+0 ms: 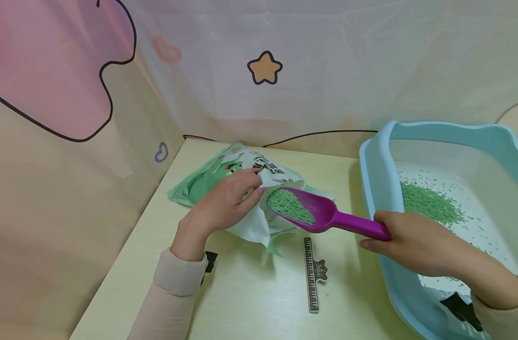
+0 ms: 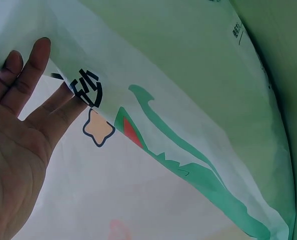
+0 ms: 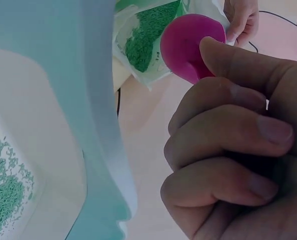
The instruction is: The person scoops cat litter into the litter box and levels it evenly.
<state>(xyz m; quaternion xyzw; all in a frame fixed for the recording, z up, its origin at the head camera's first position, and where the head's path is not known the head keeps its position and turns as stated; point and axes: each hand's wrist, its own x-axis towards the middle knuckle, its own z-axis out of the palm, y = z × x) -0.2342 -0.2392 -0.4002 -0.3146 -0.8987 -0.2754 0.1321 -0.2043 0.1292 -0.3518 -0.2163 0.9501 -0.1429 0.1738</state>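
Observation:
A purple scoop [image 1: 327, 212] carries a heap of green pellets [image 1: 290, 206] in its bowl. My right hand [image 1: 420, 243] grips the scoop's handle, with fingers curled round it in the right wrist view. The scoop's bowl is at the mouth of a white and green printed bag [image 1: 280, 172] that lies on the table. With my left hand [image 1: 231, 200] I hold the bag by the edge of its open mouth. More green pellets [image 3: 148, 37] show inside the bag in the right wrist view. The left wrist view has the left hand [image 2: 23, 125] at the bag's edge.
At the right stands a light blue litter tray [image 1: 374, 174] with green pellets [image 1: 431, 203] scattered on its white bottom. A small dark ruler-like clip [image 1: 312, 276] lies on the table [image 1: 259, 293] in front of the bag. A printed curtain [image 1: 318, 85] hangs behind.

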